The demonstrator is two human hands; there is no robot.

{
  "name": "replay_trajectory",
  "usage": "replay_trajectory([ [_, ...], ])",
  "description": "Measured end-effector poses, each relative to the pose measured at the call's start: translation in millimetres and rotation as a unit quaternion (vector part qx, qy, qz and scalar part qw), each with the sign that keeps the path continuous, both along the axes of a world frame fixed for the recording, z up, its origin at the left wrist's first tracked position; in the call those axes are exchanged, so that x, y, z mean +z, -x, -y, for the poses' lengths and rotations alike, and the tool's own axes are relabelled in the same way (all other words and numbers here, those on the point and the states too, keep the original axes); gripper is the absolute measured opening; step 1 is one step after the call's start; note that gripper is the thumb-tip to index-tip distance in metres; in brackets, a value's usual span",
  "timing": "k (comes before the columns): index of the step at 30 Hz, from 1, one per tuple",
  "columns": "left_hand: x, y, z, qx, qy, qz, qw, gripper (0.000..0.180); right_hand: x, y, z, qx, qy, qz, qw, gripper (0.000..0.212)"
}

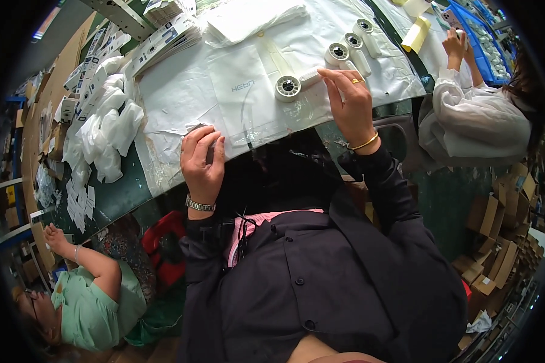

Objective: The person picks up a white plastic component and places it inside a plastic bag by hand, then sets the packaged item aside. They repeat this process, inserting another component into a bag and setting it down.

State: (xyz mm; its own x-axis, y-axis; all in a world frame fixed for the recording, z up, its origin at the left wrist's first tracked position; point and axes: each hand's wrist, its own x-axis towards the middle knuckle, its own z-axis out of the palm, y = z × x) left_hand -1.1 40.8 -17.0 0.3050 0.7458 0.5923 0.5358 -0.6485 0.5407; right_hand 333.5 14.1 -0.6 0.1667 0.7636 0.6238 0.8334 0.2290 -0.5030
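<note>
A white handheld fan [287,89] with a round caged head lies near the table's front edge, its short handle pointing right. My right hand [352,103] has its thumb and fingers closed at the end of that handle. Farther left, my left hand [203,163] hangs at the table edge with curled fingers. Small white slips [195,128] show just beyond its fingertips; whatever is within the fingers is hidden. A flat translucent plastic bag [233,85] lies between my hands, left of the fan. Several more white fans [337,53] lie behind my right hand.
Stacked printed boxes [163,45] and white wrapped bundles [106,115] fill the table's left side. White bags [254,18] are piled at the back. A yellow sheet [416,34] and a blue crate [481,42] are at right. Co-workers sit at both sides.
</note>
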Motion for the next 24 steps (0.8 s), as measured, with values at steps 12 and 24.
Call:
replay_trajectory([
  [12,-3.4,0.8,1.1,0.009,0.008,0.001,1.000,0.016,16.0,12.0,-9.4,-0.035,-0.033,0.111,0.993,0.037],
  [24,1.3,-3.1,2.1,0.001,0.015,0.000,1.000,0.013,5.0,48.4,-15.8,-0.019,0.028,0.084,0.996,0.056],
])
